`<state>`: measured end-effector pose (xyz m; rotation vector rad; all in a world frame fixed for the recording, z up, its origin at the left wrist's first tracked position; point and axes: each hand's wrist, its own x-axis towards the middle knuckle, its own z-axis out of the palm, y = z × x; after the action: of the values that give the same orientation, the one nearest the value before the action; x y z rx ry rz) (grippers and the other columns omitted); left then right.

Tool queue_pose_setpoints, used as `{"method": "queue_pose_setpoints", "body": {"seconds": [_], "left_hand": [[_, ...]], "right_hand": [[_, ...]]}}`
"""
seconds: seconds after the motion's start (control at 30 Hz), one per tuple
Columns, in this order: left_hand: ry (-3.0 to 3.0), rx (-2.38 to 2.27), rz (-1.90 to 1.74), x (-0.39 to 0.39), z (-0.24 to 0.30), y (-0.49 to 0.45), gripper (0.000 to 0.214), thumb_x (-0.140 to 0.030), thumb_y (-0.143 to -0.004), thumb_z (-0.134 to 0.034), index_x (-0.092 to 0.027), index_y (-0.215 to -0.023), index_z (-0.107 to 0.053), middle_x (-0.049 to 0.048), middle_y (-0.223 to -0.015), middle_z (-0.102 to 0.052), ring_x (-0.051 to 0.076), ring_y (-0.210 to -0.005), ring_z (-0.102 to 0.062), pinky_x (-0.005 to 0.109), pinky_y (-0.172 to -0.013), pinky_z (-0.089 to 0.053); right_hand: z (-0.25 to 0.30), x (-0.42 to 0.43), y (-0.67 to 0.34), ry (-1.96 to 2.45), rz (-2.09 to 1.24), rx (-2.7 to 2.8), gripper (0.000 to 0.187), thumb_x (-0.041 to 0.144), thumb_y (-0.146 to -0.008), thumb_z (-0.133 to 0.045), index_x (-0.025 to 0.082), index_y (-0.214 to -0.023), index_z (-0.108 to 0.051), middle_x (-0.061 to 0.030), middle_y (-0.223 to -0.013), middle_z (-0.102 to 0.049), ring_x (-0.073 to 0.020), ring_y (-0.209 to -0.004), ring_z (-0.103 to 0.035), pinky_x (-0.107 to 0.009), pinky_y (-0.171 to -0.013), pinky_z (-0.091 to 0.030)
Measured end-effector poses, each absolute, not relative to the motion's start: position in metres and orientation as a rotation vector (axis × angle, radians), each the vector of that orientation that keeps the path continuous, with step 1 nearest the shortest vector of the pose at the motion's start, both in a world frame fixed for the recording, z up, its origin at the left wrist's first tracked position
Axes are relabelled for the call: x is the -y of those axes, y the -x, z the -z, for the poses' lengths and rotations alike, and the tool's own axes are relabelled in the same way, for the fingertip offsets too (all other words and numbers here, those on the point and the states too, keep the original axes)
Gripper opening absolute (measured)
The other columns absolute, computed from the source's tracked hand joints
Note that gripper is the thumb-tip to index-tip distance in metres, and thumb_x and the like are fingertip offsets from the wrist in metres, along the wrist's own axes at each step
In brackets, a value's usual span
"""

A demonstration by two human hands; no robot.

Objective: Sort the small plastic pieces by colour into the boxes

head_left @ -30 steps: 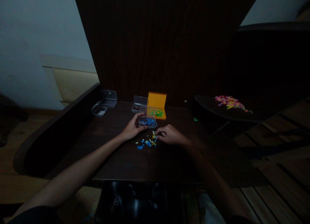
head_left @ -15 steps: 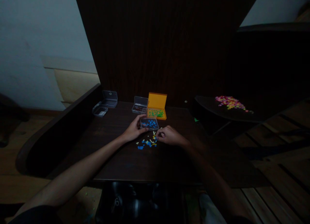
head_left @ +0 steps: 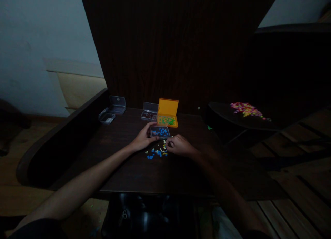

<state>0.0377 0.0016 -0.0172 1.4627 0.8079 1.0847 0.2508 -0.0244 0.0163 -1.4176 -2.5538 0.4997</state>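
Observation:
My left hand (head_left: 143, 137) grips the left end of a clear plastic box (head_left: 168, 137), thumb at the front and fingers behind. Several small blue pieces (head_left: 161, 131) lie inside that box. Just right of it, my right hand (head_left: 179, 144) is closed in a pinch low over the table; whatever sits between its fingertips is too small to make out. In front of the box, a loose scatter of blue pieces (head_left: 150, 157) mixes with pale and yellow pieces (head_left: 161, 150) on the dark table.
Behind stand an orange box (head_left: 168, 107) with green pieces and a clear box (head_left: 150, 107) with dark pieces, both lids up. Further left are other clear cases (head_left: 117, 109). A pink and yellow heap (head_left: 247, 110) lies on a side ledge (head_left: 222, 111) at right.
My right hand has shifted very slightly, still pinched beside the box. My left hand keeps its hold on the box.

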Motion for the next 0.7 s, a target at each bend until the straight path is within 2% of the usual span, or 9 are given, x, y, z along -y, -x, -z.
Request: {"method": "queue_pose_setpoints", "body": {"seconds": [0.3,0.7], "left_hand": [[-1.481,-0.777,-1.066,0.002,0.017,-0.039,0.067,-0.022,-0.069,-0.077,-0.021,-0.129,-0.046,0.0108,-0.127,-0.054,0.022,-0.105,-0.061,0.044,-0.096,-0.048],[-1.470,-0.698,-1.026,0.013,0.014,-0.046,0.068,-0.021,-0.069,-0.077,-0.022,-0.130,-0.047,0.0107,-0.127,-0.053,0.018,-0.095,-0.061,0.038,-0.089,-0.050]], "right_hand": [[-0.025,0.017,-0.265,1.286,-0.654,2.132,0.016,0.023,-0.075,-0.060,0.013,-0.077,-0.072,0.0061,-0.049,-0.044,-0.0071,-0.048,-0.034,-0.020,-0.050,-0.027],[-0.016,0.015,-0.262,1.474,-0.396,2.148,0.012,0.021,-0.072,-0.062,0.016,-0.073,-0.073,0.0032,-0.051,-0.054,-0.0078,-0.047,-0.041,-0.020,-0.052,-0.030]]}}
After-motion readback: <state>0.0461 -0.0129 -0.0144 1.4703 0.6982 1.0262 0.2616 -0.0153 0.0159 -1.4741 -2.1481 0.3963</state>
